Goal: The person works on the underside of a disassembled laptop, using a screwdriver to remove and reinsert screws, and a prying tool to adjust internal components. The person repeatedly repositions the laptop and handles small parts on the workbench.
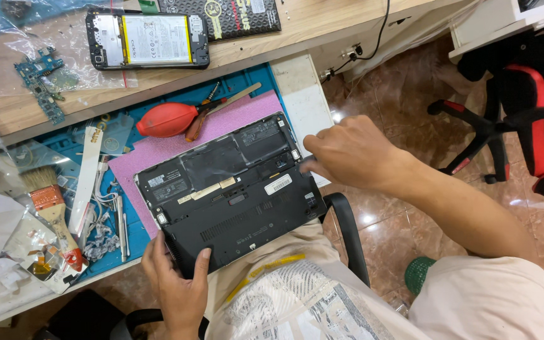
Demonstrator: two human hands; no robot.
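Hands grip upturned laptop point(234, 195): left point(177, 280) pinches near corner, right point(347, 151) clasps far edge, fingertips hidden.

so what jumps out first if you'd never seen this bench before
The black laptop, flipped underside up with its battery bay open, lies on a pink mat at centre, half off the bench edge. The left hand grips its near corner and the right hand presses its far right edge. Behind it lie a red rubber air blower and, on the wooden shelf, an opened phone with its battery showing.
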